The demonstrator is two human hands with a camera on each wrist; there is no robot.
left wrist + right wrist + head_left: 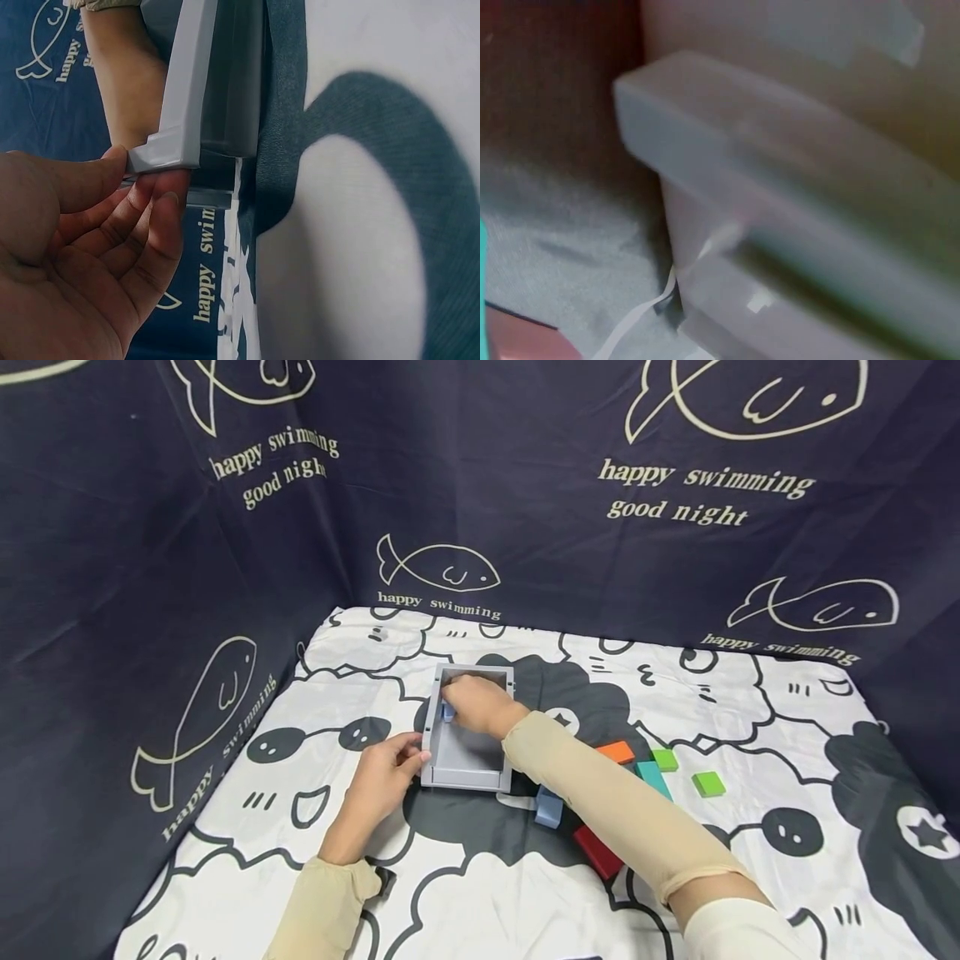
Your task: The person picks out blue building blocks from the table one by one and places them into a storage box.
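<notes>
A grey open-topped rectangular box (467, 779) stands on the patterned cloth. My left hand (384, 774) is at its near left side. In the left wrist view, the thumb and fingers pinch the rim (174, 154) of the box. My right hand (480, 703) reaches inside toward the far left corner, its fingertips holding a small blue block (448, 712) against the left wall; most of those fingers are hidden. The right wrist view shows the box's wall (697, 142) close up and blurred, without the hand.
Right of the box lie loose blocks: blue blocks (549, 810), a red one (597, 852) partly under the right forearm, an orange one (617, 752), a teal one (654, 779) and two green ones (708, 784). A dark printed curtain (540, 543) hangs behind and at the left.
</notes>
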